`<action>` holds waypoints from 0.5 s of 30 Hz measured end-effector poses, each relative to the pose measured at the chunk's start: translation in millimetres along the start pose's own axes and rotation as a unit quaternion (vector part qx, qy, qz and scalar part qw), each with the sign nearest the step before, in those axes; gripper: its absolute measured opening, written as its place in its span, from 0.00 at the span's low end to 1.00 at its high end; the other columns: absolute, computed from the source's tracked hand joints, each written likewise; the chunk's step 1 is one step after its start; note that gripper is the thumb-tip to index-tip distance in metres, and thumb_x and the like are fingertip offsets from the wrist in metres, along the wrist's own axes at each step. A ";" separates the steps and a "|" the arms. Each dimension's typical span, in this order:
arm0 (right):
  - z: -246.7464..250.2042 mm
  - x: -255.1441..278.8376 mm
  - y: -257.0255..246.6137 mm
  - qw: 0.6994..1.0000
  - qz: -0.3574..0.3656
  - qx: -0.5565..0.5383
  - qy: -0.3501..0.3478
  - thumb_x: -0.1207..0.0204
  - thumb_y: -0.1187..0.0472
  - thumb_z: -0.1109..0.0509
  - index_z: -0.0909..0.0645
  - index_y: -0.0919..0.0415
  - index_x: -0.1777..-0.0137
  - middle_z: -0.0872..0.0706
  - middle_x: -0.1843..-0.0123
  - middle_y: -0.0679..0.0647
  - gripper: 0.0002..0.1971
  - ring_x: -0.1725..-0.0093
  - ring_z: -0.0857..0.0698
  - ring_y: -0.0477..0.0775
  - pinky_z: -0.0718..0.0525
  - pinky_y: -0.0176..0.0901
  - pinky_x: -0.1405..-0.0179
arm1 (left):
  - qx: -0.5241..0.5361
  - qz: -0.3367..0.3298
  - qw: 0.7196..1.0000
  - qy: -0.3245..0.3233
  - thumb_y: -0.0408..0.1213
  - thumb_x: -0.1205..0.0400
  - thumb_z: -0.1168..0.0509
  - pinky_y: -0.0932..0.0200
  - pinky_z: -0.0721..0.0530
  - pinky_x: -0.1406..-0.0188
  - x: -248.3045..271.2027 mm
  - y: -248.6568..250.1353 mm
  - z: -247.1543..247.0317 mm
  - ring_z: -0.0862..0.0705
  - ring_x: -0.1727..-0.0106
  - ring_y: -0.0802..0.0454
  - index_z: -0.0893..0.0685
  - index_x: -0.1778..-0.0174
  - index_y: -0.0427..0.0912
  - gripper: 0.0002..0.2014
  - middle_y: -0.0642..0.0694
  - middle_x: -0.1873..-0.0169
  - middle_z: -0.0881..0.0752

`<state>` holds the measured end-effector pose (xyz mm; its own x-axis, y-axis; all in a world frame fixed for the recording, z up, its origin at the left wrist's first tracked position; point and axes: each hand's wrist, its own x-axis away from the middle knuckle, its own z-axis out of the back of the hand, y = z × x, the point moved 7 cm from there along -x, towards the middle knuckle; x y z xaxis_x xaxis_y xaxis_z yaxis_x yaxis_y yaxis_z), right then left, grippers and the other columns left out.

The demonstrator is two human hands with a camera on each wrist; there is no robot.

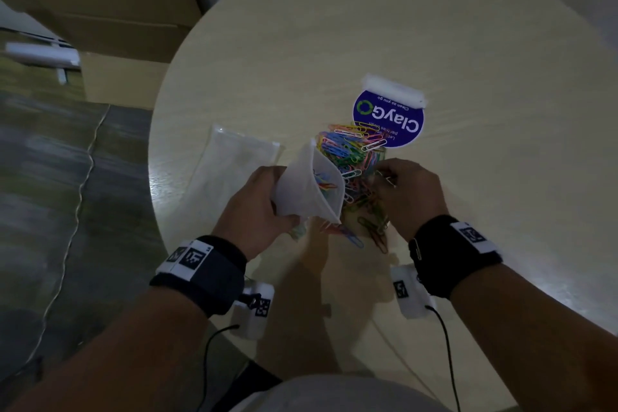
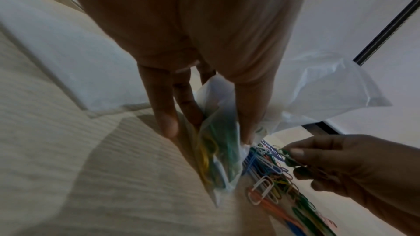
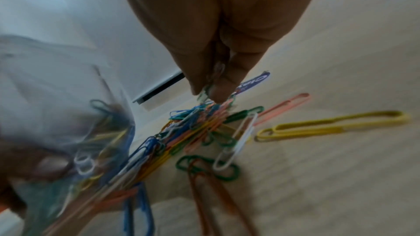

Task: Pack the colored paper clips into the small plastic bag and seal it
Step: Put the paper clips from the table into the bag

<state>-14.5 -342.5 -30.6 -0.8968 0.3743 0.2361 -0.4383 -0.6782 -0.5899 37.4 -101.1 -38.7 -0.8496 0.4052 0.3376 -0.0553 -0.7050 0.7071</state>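
Between the two hands, on the pale round table (image 1: pixel 301 53), lies a loose heap of coloured paper clips (image 1: pixel 354 157), spreading away from the fingertips and toward the wrists. Left hand (image 1: pixel 257 207) grips a small clear plastic bag (image 1: pixel 307 187), fingers and thumb curled round its lower part; bag mouth gapes open, facing the heap, a few clips already inside. Left wrist view: thumb and fingers pinch the bag's folds, yellow and green clips showing through the film. Right hand (image 1: pixel 408 194) sits just right of the heap, fingertips pressed together on a small bunch of clips, a green one plain in the wrist views; bunch hangs just above the pile, close to the bag mouth. Hands near each other, not touching. Beyond the heap, a blue round label (image 1: pixel 388 120) with white lettering. Left of the left hand, another flat clear bag (image 1: pixel 230 157) on the table. Farther left, off the table, a cardboard box (image 1: pixel 110 10).
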 end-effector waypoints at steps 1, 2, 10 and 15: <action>-7.5 -0.9 -3.3 0.999 0.005 0.040 -0.024 0.28 0.46 0.28 0.14 0.54 0.47 0.14 0.51 0.59 0.15 0.51 0.15 0.63 0.17 0.50 0.51 | -0.002 0.000 1.000 0.001 0.42 0.29 0.20 0.48 0.17 0.49 0.3 0.7 0.3 0.18 0.45 0.47 0.27 0.30 0.54 0.34 0.53 0.36 0.22; -13.7 0.1 -6.0 0.996 0.006 0.071 -0.045 0.30 0.43 0.28 0.16 0.53 0.45 0.18 0.51 0.60 0.18 0.52 0.17 0.65 0.17 0.52 0.52 | -0.004 0.000 1.000 0.002 0.42 0.29 0.20 0.48 0.17 0.49 0.5 1.7 0.1 0.18 0.45 0.47 0.27 0.30 0.53 0.33 0.53 0.37 0.22; -13.8 5.9 -8.4 0.984 0.048 0.154 -0.073 0.25 0.62 0.34 0.17 0.56 0.38 0.16 0.47 0.64 0.16 0.46 0.18 0.68 0.22 0.51 0.50 | -0.012 -0.002 1.000 0.002 0.41 0.29 0.20 0.46 0.16 0.49 0.3 3.6 0.3 0.17 0.47 0.45 0.26 0.31 0.52 0.32 0.51 0.37 0.21; 28.3 12.4 -16.5 0.992 0.058 0.109 -0.030 0.28 0.58 0.29 0.12 0.53 0.47 0.11 0.51 0.59 0.11 0.49 0.14 0.64 0.20 0.50 0.50 | -0.006 -0.002 1.000 0.000 0.40 0.29 0.20 0.45 0.16 0.49 -0.3 3.1 0.1 0.17 0.46 0.45 0.26 0.32 0.53 0.32 0.51 0.37 0.21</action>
<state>-20.1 -344.6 3.9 -0.9414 0.2508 0.2256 -0.3278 -0.8381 -0.4361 37.6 -103.3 -36.6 -0.8489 0.4086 0.3352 -0.0647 -0.7099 0.7014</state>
